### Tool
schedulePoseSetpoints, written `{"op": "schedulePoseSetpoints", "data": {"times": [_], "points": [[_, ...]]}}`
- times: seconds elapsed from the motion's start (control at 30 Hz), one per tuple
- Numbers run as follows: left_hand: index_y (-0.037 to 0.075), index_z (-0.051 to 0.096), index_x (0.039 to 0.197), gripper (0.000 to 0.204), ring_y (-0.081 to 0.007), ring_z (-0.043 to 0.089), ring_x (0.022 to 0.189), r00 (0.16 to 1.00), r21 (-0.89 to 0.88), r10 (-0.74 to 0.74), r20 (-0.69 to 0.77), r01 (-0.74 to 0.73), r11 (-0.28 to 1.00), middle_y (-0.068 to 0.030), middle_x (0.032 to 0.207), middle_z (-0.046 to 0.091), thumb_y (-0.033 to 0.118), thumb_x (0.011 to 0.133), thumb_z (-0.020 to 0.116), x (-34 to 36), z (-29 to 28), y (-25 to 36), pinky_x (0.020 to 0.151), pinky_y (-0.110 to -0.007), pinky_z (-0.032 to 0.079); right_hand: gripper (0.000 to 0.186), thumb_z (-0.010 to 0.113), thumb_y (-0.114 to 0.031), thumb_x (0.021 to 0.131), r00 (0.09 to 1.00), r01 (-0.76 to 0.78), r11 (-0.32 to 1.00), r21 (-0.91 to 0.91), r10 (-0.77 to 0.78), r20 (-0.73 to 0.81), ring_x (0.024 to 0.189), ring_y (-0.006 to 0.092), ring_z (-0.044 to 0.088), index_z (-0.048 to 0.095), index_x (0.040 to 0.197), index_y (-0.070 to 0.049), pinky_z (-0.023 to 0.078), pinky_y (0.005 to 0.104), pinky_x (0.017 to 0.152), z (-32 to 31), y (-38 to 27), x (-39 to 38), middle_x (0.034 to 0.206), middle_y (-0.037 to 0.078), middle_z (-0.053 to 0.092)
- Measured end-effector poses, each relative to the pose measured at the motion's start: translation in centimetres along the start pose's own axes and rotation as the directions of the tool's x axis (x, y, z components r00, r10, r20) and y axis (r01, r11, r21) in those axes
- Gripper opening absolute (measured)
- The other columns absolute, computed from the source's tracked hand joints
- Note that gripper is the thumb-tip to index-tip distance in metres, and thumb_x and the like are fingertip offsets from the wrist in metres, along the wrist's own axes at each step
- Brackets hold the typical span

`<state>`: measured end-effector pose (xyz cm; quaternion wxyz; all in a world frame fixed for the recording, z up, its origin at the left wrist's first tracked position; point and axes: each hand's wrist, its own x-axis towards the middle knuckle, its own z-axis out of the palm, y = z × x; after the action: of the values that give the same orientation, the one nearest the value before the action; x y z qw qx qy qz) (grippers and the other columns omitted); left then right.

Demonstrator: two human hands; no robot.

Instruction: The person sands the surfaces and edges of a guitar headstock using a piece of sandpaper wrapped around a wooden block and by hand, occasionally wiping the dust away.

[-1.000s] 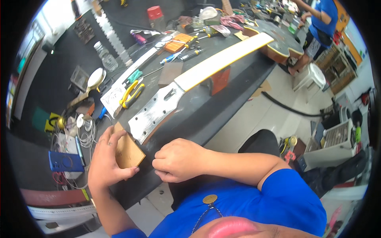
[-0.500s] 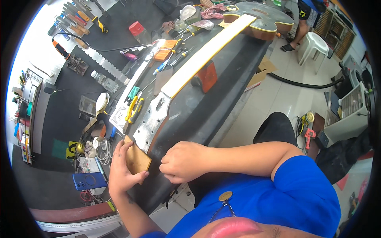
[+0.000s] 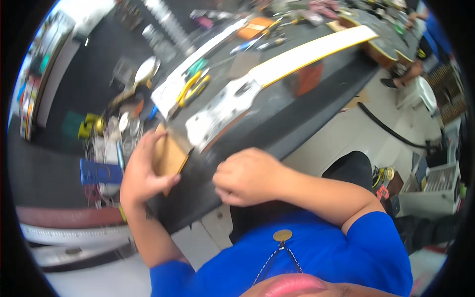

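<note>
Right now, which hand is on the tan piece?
The left hand: its grip spans the tan piece. The right hand is curled into a fist, apart from it.

tan board, white guitar neck edged yellow, black bench, yellow-and-black pliers, blue phone, blue shirt

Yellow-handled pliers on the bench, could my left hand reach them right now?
Probably yes: nothing seems to cover the pliers beside the headstock, though your left hand grips a tan block and would likely have to release it first.
</note>
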<state>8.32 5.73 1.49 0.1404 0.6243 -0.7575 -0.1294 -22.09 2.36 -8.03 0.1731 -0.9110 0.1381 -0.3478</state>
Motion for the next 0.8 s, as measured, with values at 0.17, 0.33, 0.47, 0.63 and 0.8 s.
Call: {"op": "schedulePoseSetpoints", "data": {"times": [0.17,0.33,0.47,0.63,0.8], "points": [[0.010,0.062,0.150,0.101,-0.0500,0.061,0.135,0.998,0.120,-0.061,0.010,0.060,0.991,-0.0302,0.147,0.061,0.050,0.062,0.094,0.0,1.3,1.8,0.116,-0.053,0.049,0.020,0.078,-0.024,0.088,1.000,0.009,0.999,-0.038,-0.008,0.025,0.073,0.0274,0.072,0.064,0.079,-0.012,0.059,0.0423,0.067,-0.2,-0.1,0.6,0.077,0.005,0.066],[0.010,0.065,0.151,0.101,-0.0508,0.061,0.133,0.991,0.325,-0.106,-0.082,0.127,0.937,-0.0336,0.149,0.059,0.052,0.064,0.093,0.5,3.2,2.7,0.116,-0.055,0.049,0.025,0.081,-0.018,0.083,1.000,-0.004,1.000,0.006,0.004,-0.014,0.066,0.0279,0.063,0.059,0.076,-0.012,0.053,0.0430,0.060,0.3,-0.1,0.7,0.072,0.005,0.056],[0.010,0.065,0.151,0.099,-0.0507,0.058,0.139,0.990,0.362,-0.096,-0.104,0.128,0.923,-0.0345,0.156,0.055,0.052,0.066,0.093,1.1,3.9,2.2,0.119,-0.056,0.047,0.026,0.082,-0.019,0.082,1.000,-0.007,1.000,0.019,0.007,-0.002,0.066,0.0278,0.063,0.058,0.076,-0.012,0.052,0.0426,0.060,0.2,-0.2,0.6,0.072,0.005,0.056],[0.009,0.066,0.149,0.096,-0.0521,0.055,0.144,0.989,0.295,-0.102,-0.106,0.129,0.947,-0.0333,0.162,0.052,0.053,0.068,0.093,1.8,4.1,1.4,0.122,-0.057,0.045,0.023,0.081,-0.019,0.084,1.000,-0.012,1.000,-0.013,0.013,0.014,0.067,0.0272,0.066,0.060,0.076,-0.012,0.056,0.0417,0.063,-0.3,-0.3,0.5,0.072,0.005,0.059],[0.009,0.068,0.143,0.082,-0.0392,0.065,0.133,0.981,-0.053,-0.117,-0.154,0.110,0.993,-0.0191,0.147,0.067,0.047,0.073,0.090,1.2,2.4,0.1,0.115,-0.048,0.050,0.021,0.079,-0.021,0.085,0.999,0.007,1.000,-0.023,-0.006,0.041,0.069,0.0270,0.069,0.062,0.076,-0.012,0.058,0.0417,0.065,-0.1,-0.8,1.0,0.072,0.005,0.063]]}}
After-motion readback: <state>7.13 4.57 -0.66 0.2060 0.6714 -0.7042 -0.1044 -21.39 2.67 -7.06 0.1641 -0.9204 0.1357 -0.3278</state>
